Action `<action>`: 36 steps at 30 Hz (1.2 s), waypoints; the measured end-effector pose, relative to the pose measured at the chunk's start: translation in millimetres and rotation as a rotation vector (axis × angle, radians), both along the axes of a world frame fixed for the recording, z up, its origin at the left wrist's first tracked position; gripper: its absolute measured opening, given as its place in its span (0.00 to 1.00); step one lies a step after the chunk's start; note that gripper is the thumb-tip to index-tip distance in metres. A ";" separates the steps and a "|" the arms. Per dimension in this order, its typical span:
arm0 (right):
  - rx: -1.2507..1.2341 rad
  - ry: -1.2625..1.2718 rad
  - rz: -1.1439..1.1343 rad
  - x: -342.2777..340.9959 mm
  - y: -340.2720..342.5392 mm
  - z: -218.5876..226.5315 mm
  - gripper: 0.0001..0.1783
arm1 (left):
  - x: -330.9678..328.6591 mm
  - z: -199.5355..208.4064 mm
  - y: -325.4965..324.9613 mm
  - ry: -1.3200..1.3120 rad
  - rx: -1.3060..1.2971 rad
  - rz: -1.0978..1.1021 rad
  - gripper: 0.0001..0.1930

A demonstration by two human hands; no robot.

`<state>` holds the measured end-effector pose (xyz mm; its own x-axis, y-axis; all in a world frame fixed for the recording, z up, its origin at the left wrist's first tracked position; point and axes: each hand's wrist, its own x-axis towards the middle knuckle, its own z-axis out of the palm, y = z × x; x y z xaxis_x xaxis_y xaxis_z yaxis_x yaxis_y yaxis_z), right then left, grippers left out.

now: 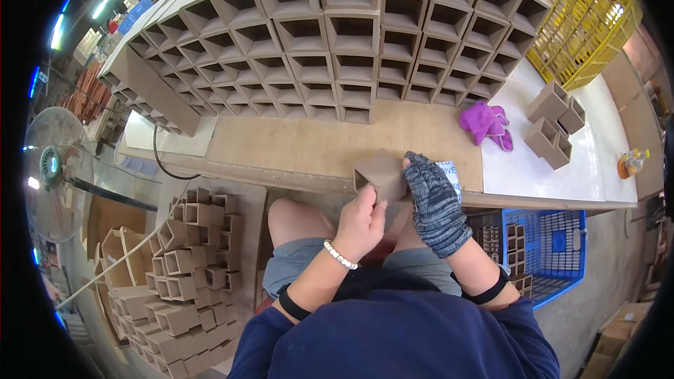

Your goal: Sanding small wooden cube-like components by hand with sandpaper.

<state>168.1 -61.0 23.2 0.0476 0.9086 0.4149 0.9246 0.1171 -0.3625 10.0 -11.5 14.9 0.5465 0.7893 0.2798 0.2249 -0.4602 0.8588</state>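
At the table's near edge, a small brown square box (386, 177), open at one end, is between my hands. My bare left hand (364, 221), with a white bead bracelet on the wrist, closes its thumb and fingers on the box's near left side. My right hand (435, 203) wears a grey knitted glove and grips the box's right side, its fingertips partly hidden. A white item with blue print (448, 174) shows just beyond the glove; I cannot tell whether the hand touches it.
Stacked brown boxes (351, 31) form a wall along the table's (281, 137) far side. To the right are a purple cloth (483, 123), several loose boxes (551, 126), a bottle (632, 163) and a yellow crate (583, 14). Below stand a blue basket (554, 238), piled boxes (182, 288) and a fan (56, 161).
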 end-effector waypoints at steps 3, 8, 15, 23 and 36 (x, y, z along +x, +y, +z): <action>0.089 0.051 0.013 6.2 -1.5 0.8 0.29 | -1.0 -4.4 3.7 -0.173 -0.127 0.006 0.06; 0.159 0.201 -0.043 16.2 -10.5 13.9 0.35 | -3.7 16.2 2.2 -0.294 -0.357 0.082 0.11; 0.081 0.336 -0.029 13.3 -17.9 19.9 0.38 | -8.8 22.0 -0.1 -0.299 -0.374 0.232 0.20; 0.091 0.341 0.033 13.5 -25.2 35.9 0.37 | -33.3 47.2 7.3 -0.377 -1.053 -0.229 0.22; 0.017 0.049 0.750 -2.7 -16.6 47.5 0.22 | -66.6 23.4 25.2 -0.208 -0.883 -0.783 0.23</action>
<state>165.3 -77.6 70.7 -0.5627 0.6983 0.4425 0.5776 0.7150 -0.3940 -56.6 13.7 38.3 0.9728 0.2260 -0.0511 -0.0337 0.3562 0.9338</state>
